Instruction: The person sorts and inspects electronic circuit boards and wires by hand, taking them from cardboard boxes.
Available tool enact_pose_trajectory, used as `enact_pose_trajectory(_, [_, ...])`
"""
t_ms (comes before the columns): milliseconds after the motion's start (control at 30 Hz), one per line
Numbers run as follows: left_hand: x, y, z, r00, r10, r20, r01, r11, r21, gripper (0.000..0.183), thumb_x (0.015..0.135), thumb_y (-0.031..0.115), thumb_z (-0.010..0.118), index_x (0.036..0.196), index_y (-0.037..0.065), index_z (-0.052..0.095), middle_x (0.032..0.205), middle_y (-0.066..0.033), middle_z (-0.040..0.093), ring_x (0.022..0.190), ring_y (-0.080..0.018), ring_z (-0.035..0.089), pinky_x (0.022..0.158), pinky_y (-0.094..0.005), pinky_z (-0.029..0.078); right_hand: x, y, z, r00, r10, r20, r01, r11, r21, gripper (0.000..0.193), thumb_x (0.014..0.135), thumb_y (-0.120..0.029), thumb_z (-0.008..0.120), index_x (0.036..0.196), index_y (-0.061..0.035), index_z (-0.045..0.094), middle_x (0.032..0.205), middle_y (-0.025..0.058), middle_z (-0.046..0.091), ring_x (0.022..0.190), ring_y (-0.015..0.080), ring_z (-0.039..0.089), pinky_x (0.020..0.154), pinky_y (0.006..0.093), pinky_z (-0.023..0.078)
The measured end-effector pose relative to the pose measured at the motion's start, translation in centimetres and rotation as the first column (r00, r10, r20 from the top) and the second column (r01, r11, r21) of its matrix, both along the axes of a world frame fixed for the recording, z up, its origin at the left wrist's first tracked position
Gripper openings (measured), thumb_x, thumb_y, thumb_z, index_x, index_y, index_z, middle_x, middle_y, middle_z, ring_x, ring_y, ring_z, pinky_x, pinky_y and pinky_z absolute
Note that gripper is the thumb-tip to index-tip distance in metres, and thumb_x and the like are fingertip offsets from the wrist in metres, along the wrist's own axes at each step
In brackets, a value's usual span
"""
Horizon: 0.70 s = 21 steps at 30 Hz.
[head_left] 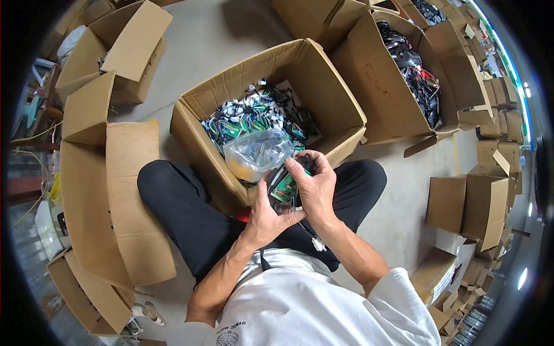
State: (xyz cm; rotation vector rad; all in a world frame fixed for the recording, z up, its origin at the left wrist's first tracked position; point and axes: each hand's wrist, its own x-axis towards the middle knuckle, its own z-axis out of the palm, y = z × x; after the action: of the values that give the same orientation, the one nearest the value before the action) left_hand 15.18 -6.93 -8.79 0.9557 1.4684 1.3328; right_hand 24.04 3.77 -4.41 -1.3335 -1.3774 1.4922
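Both of my hands meet over the near edge of an open cardboard box (340, 98) between my knees. My left hand (266, 214) is closed around the near left side of a black plastic housing with a green circuit board (284, 189) in it. My right hand (316, 187) grips the same piece from the right, thumb pressed on its top. A dark cable with a white connector (318, 244) hangs below the right hand. Just beyond the hands, a clear plastic bag (259, 147) with something orange in it rests on a heap of green circuit boards and coloured wires (248, 118).
At the right stands an open box with black parts and wires (424, 86). Another open cardboard box (86, 202) is close by my left knee, with one more box (135, 46) beyond it. Several smaller cartons (467, 202) line the right side. Grey floor (398, 196) shows between them.
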Motion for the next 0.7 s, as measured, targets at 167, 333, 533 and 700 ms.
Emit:
enact_pose_trajectory(167, [-0.6,0.5,1.0,0.998,-0.050,-0.038,0.043,0.983,-0.176,0.083,0.076,0.003,0.071,0.146,0.000,0.026,0.127,-0.0243,0.055,0.118,-0.0342,0.059,0.098,-0.0398,0.048,0.1,0.1,-1.1,0.989,0.027,0.147,-0.037,0.997,0.067,0.035,0.083,-0.019,0.084,0.103,-0.0002,0.063,0.088,-0.0003,0.064,0.078,0.0063,0.057,0.072,0.0224,0.048])
enact_pose_trajectory(333, [-1.1,-0.4,-2.2,0.927,-0.095,0.363,0.128,0.989,-0.069,0.044,0.093,0.003,0.059,0.133,-0.002,0.041,0.108,-0.0150,0.065,0.094,-0.0226,0.068,0.085,-0.0348,0.055,0.1,2.7,-1.3,0.989,0.131,0.068,-0.115,0.973,-0.199,0.041,0.083,-0.018,0.084,0.112,0.0008,0.062,0.092,0.0021,0.065,0.084,0.0088,0.060,0.077,0.0240,0.050])
enact_pose_trajectory(533, [-1.0,-0.2,-2.3,0.876,-0.106,0.471,0.195,0.970,-0.144,0.083,0.089,0.017,0.077,0.149,-0.001,0.024,0.124,-0.0160,0.061,0.104,-0.0186,0.065,0.089,-0.0335,0.054,-0.4,2.8,-3.3,0.941,-0.102,-0.324,-0.118,0.795,-0.595,0.023,0.089,-0.007,0.068,0.109,-0.0029,0.057,0.096,0.0089,0.069,0.085,0.0176,0.068,0.080,0.0331,0.058])
enact_pose_trajectory(700, [-0.4,0.1,-2.0,0.973,0.098,-0.209,-0.097,0.995,0.012,0.105,0.081,0.014,0.083,0.156,0.001,0.012,0.125,-0.0198,0.060,0.099,-0.0232,0.067,0.083,-0.0340,0.057,-2.7,1.9,-3.6,0.902,-0.241,-0.358,0.008,0.839,-0.543,0.031,0.088,-0.003,0.065,0.115,-0.0030,0.049,0.099,0.0125,0.069,0.086,0.0188,0.069,0.078,0.0323,0.059])
